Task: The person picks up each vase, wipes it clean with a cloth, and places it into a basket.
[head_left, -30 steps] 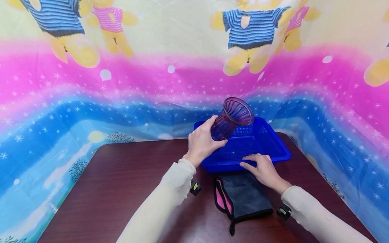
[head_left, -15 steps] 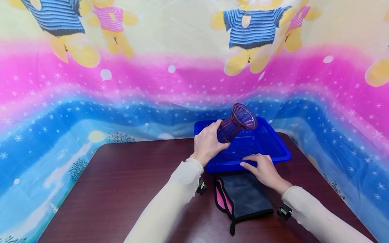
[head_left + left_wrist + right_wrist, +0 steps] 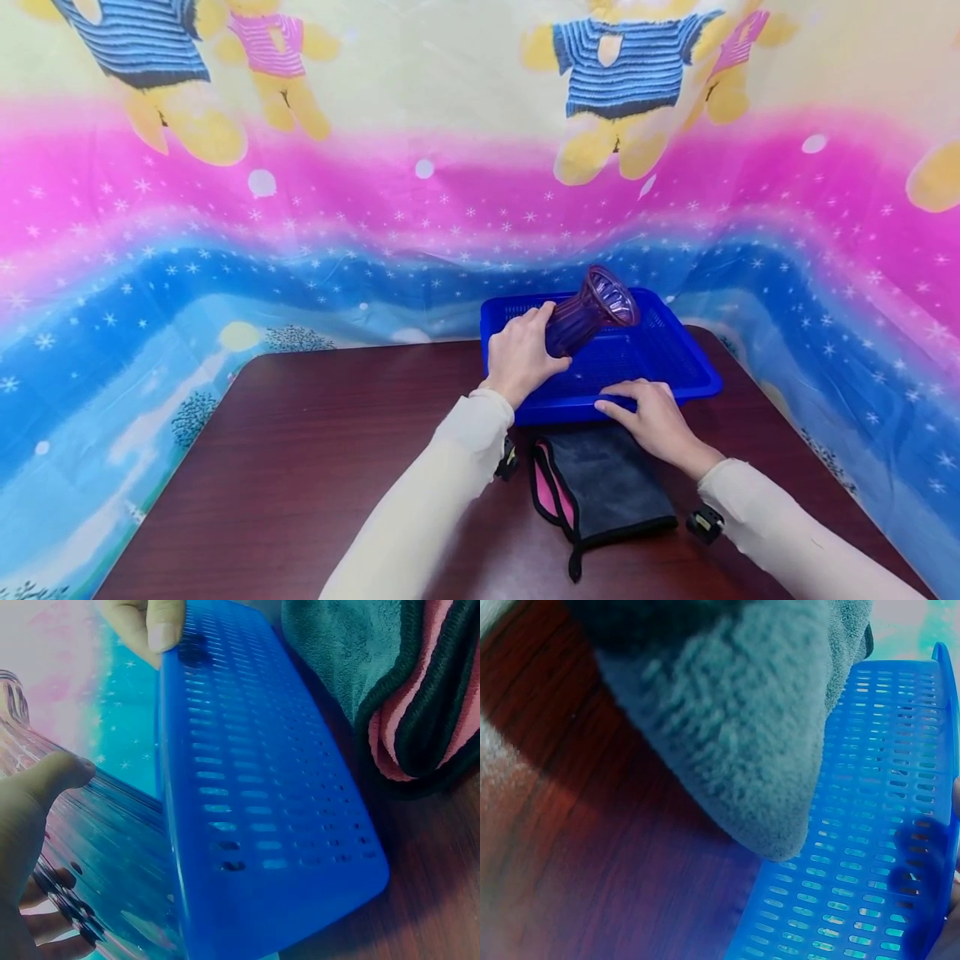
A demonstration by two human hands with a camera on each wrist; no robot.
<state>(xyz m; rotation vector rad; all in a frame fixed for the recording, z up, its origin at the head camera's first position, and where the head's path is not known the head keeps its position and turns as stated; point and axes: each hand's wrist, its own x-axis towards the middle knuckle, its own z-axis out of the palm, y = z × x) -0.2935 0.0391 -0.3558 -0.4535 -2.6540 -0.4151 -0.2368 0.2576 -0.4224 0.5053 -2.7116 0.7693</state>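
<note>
My left hand (image 3: 519,357) grips a purple ribbed glass vase (image 3: 573,327) round its body, thumb on the near side. The vase is tilted, its flared mouth up to the right, over the left part of a blue plastic basket (image 3: 693,383). In the left wrist view the glass vase (image 3: 112,847) lies behind the basket's rim; whether it touches the basket floor I cannot tell. At the near rim my right hand (image 3: 654,421) pinches the basket's edge, with the thumb (image 3: 165,626) on the outer wall.
A folded dark grey cloth (image 3: 615,487) with pink inside and black edging lies on the brown table (image 3: 322,450), just in front of the basket. A printed curtain (image 3: 420,208) hangs round the table's back and sides.
My left hand has moved right and down with the vase, lowering it towards the basket and tilting it further over. The right hand has stayed at the basket's rim.
</note>
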